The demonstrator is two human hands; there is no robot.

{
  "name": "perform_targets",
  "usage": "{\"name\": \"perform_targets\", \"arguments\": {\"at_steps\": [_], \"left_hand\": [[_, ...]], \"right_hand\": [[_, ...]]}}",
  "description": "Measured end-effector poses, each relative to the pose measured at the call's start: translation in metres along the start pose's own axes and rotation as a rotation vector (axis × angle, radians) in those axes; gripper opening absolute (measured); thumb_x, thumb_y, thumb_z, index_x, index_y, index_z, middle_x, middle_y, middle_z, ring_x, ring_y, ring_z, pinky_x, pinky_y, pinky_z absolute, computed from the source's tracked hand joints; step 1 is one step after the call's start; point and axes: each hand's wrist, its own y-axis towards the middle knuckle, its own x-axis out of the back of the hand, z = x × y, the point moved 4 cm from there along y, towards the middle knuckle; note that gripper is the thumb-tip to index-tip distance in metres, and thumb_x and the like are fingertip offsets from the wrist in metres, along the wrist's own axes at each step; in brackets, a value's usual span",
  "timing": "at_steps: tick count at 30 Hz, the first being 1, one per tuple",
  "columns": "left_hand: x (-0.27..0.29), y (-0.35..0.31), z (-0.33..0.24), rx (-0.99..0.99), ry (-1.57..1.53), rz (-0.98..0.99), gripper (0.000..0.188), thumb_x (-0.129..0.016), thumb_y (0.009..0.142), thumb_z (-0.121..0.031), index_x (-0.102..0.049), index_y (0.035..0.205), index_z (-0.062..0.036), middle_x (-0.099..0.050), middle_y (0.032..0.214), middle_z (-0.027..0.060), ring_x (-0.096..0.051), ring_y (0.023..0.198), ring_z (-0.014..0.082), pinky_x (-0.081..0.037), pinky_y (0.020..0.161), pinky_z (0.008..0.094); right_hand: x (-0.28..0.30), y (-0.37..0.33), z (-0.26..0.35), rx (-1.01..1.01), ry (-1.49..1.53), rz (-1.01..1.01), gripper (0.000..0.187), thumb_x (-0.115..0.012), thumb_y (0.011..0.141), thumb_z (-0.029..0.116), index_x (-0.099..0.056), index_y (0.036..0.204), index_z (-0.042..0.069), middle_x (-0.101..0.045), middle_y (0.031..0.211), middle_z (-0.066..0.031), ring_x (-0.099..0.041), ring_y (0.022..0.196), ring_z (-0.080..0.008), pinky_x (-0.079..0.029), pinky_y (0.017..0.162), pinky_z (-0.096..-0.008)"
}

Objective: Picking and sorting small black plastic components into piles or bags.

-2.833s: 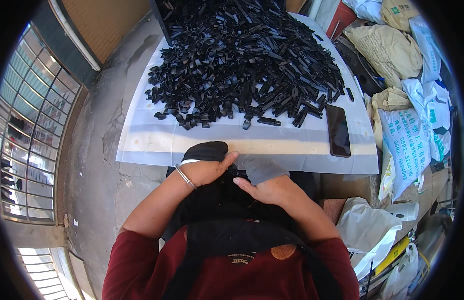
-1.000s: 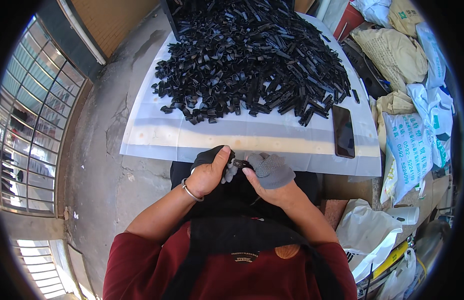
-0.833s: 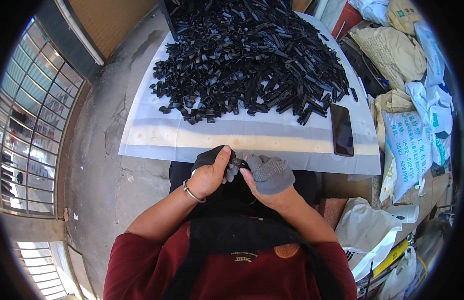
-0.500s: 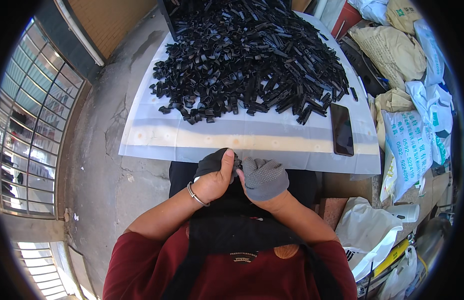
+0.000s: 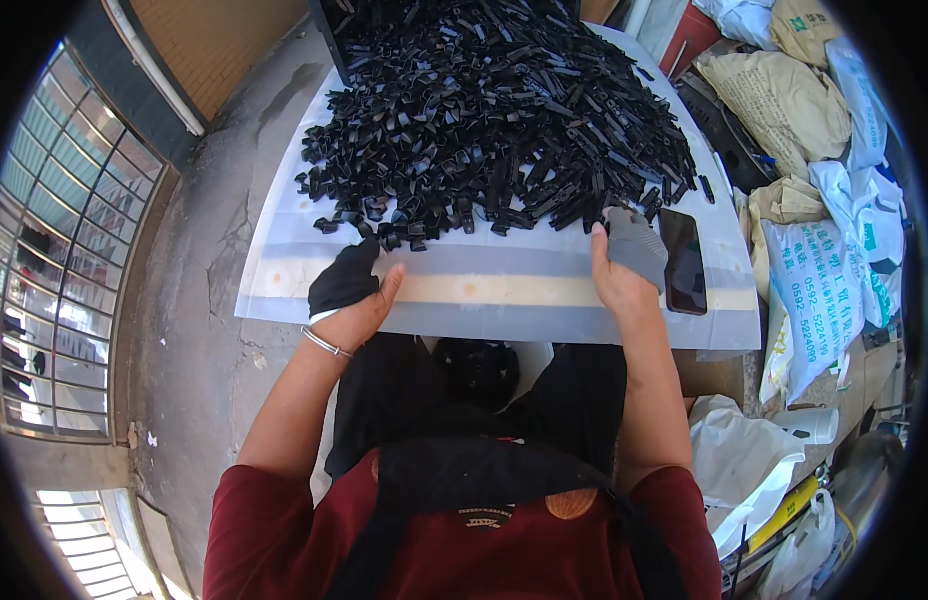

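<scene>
My left hand (image 5: pixel 352 290), in a black fingerless glove, reaches to the near left edge of a heap of small black plastic parts. Its thumb stands apart from the fingers, whose tips meet short curved black clips (image 5: pixel 384 236). My right hand (image 5: pixel 629 258), in a grey dotted glove, is at the heap's near right edge. There the thumb is stretched out and the fingertips touch long narrow black strips (image 5: pixel 592 208). Both hands look open, though the fingertips are partly hidden among the parts. Between my knees shows a dark round container (image 5: pixel 479 372) with black pieces in it.
The heap lies on a table covered with a white sheet (image 5: pixel 464 318). A black phone (image 5: pixel 683 262) lies close beside my right hand. Stuffed sacks (image 5: pixel 779 105) and plastic bags (image 5: pixel 739 455) crowd the right side. A barred window (image 5: pixel 69 250) is at the left.
My hands were together over my lap, closed around something small and dark. They have moved apart and forward to the heap, uncovering the container between my knees.
</scene>
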Motion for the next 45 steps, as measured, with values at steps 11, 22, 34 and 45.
{"name": "perform_targets", "arguments": {"at_steps": [11, 22, 34, 45], "left_hand": [[-0.051, 0.033, -0.015, -0.1, 0.018, -0.015, 0.022, -0.056, 0.079, -0.017, -0.058, 0.1, -0.0081, -0.059, 0.09, 0.0136, -0.057, 0.083, 0.03, -0.047, 0.072, 0.0384], [-0.047, 0.034, 0.005, 0.08, -0.372, 0.071, 0.024, -0.057, 0.079, -0.015, -0.06, 0.101, -0.0076, -0.063, 0.097, 0.0118, -0.059, 0.091, 0.0277, -0.046, 0.081, 0.0339], [-0.049, 0.016, 0.012, 0.661, -1.484, 0.305, 0.02, -0.048, 0.08, -0.006, -0.061, 0.095, -0.0012, -0.059, 0.077, 0.002, -0.052, 0.064, 0.009, -0.041, 0.056, 0.0223], [-0.046, 0.007, 0.017, 0.513, -1.495, 0.267, 0.028, -0.053, 0.081, -0.001, -0.059, 0.108, -0.0019, -0.063, 0.091, 0.0029, -0.056, 0.075, 0.0108, -0.045, 0.064, 0.0225]], "right_hand": [[-0.055, 0.0, 0.025, 0.113, 0.05, 0.099, 0.029, -0.058, 0.081, 0.025, -0.059, 0.101, 0.006, -0.058, 0.1, -0.0162, -0.055, 0.095, -0.0337, -0.044, 0.08, -0.0431], [-0.002, -0.012, 0.026, 0.121, 0.204, 0.138, 0.018, -0.055, 0.082, 0.021, -0.061, 0.088, 0.004, -0.061, 0.081, -0.0149, -0.057, 0.073, -0.033, -0.044, 0.067, -0.0408], [-0.038, 0.008, 0.056, -0.016, -0.162, 0.571, 0.034, -0.055, 0.08, 0.035, -0.062, 0.088, 0.003, -0.062, 0.087, -0.0156, -0.059, 0.081, -0.0324, -0.047, 0.072, -0.0416], [-0.011, -0.028, 0.079, -0.049, 0.747, 0.461, 0.025, -0.062, 0.075, 0.015, -0.054, 0.096, 0.004, -0.058, 0.081, -0.0145, -0.057, 0.076, -0.0285, -0.045, 0.068, -0.035]]}}
